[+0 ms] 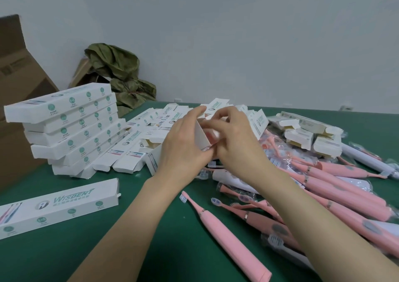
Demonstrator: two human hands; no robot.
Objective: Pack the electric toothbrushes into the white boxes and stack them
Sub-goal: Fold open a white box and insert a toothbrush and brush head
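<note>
Above the desk [177,249], the left hand [185,145] and right hand [235,143] pinch a white box [201,134] in curled fingers [199,110], light thin card that probably crushes easily and is best held by its folded edges.

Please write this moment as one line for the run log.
left hand: holds box | right hand: pinches box end | stack: at left | toothbrush: loose, front

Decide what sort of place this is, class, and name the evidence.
Probably a small packing workshop: a stack of printed white cardboard boxes, many loose pink plastic electric toothbrushes on a green table, and brown corrugated shipping cartons.
</note>
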